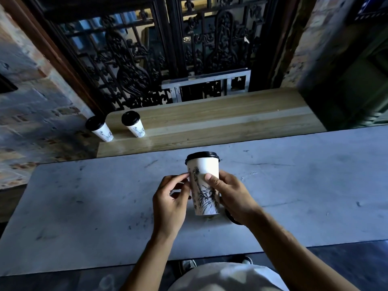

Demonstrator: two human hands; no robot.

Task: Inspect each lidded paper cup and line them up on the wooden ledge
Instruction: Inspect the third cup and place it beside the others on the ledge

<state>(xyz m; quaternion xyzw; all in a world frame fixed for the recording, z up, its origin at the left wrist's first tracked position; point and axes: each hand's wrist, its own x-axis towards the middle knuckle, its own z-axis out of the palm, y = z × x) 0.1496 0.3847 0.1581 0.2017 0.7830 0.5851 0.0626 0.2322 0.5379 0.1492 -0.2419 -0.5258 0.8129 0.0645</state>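
A white paper cup (204, 179) with a black lid and a black statue drawing stands upright in front of me over the grey stone counter (84, 196). My right hand (233, 195) grips its right side, thumb on the front. My left hand (170, 198) touches the cup's left side with its fingertips. Two more lidded cups (100, 129) (134, 125) stand side by side at the left end of the wooden ledge (220, 120). A dark round object (231, 218), partly hidden, lies under my right wrist.
An ornate black iron grille (147, 49) and a small metal frame (206, 85) rise behind the ledge. Rough brick walls (31, 91) flank both sides. The ledge stretches bare to the right of the two cups.
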